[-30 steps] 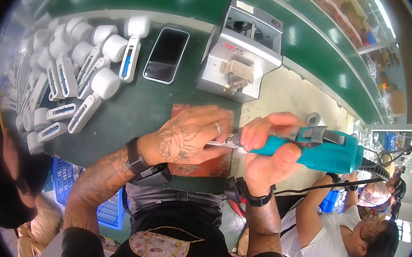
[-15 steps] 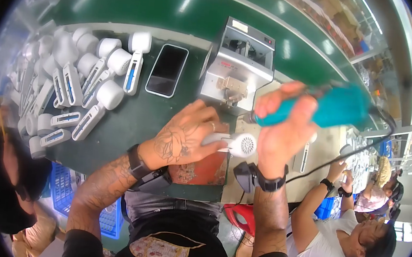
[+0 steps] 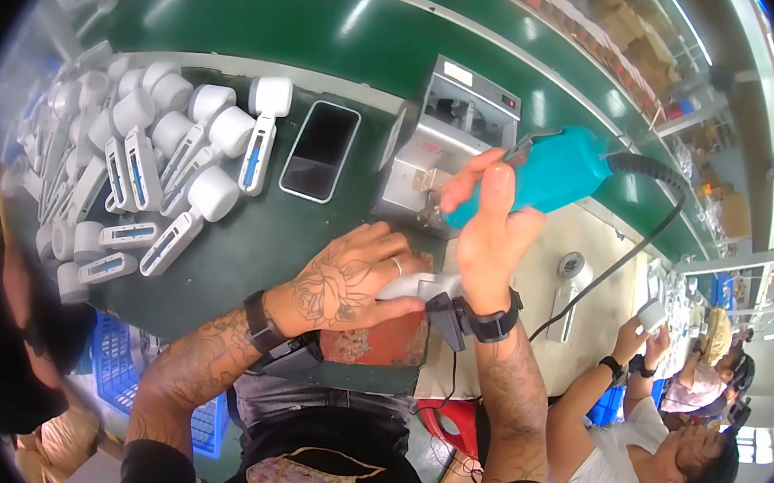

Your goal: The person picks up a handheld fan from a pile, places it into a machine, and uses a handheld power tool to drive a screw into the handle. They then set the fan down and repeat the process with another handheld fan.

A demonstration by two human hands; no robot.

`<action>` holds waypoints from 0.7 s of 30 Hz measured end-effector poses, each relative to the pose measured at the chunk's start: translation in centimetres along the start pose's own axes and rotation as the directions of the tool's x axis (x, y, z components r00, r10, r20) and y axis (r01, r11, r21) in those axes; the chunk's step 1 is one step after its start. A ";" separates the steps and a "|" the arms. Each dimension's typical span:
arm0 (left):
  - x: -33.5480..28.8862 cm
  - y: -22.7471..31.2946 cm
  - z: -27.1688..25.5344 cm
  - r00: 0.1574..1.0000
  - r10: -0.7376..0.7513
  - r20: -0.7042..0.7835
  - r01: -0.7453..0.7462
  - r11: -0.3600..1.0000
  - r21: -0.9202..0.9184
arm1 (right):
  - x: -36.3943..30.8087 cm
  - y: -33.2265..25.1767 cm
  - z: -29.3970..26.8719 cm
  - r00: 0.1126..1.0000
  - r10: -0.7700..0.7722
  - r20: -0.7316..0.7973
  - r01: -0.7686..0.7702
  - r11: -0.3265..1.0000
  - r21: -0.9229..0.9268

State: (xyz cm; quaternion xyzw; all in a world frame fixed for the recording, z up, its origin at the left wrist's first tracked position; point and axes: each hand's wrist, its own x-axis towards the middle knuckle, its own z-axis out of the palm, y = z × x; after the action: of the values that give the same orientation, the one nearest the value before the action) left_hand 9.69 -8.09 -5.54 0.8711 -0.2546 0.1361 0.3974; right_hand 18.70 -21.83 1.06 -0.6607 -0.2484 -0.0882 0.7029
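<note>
My left hand [image 3: 351, 275] is closed on a white handle piece [image 3: 404, 288] and keeps it low over a worn red pad [image 3: 366, 346]. The round end of this piece is mostly covered by my right wrist and the black device strapped there. In my right hand [image 3: 496, 233] is a teal electric screwdriver [image 3: 557, 172], gripped with some fingers raised. Its nose is close to the front of a grey metal screw feeder [image 3: 409, 175]; whether the bit touches it I cannot tell.
Several white round-headed handle pieces [image 3: 210, 192] lie piled at left, beside a phone [image 3: 321, 153]. Another white piece [image 3: 572, 271] rests at right under the screwdriver's black cable [image 3: 653, 232]. A co-worker's hand [image 3: 631, 339] works nearby. A blue crate [image 3: 117, 365] stands below the table.
My right hand has carried the electric screwdriver leftward to the front of the screw feeder. My left hand keeps its hold on the white piece. The round perforated end is now covered.
</note>
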 end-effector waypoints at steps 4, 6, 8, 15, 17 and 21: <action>0.2 0.1 0.3 0.997 -0.009 -0.081 0.012 0.999 0.030 | -2.7 -2.7 -1.0 0.996 0.089 -0.026 -0.087 0.995 0.056; 0.4 0.1 0.3 0.997 -0.007 -0.074 0.008 1.000 0.013 | -3.7 -2.3 -1.9 0.996 0.089 -0.009 -0.087 0.987 0.133; 0.5 0.2 0.4 0.996 0.005 -0.083 -0.004 1.000 0.015 | -4.3 -2.6 -2.2 0.996 0.083 -0.010 -0.083 0.995 0.057; 0.3 0.2 0.1 0.998 -0.009 -0.068 0.009 1.000 0.004 | -4.8 -1.5 -2.8 0.998 0.058 -0.014 -0.057 0.995 0.084; 0.3 0.3 -0.1 1.000 -0.018 0.019 0.018 1.000 0.002 | -4.9 -1.4 -2.5 0.998 0.064 -0.004 -0.064 0.994 0.085; 0.3 0.3 0.4 0.999 -0.014 -0.036 0.015 0.999 0.034 | -5.1 -0.6 -2.5 0.996 0.080 0.026 -0.083 0.989 0.125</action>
State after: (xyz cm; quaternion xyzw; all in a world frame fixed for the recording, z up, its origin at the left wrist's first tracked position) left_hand 9.79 -8.65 -5.47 0.8771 -0.2389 0.1530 0.3876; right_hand 14.60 -25.32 -0.75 -0.6253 -0.2334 -0.0367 0.7437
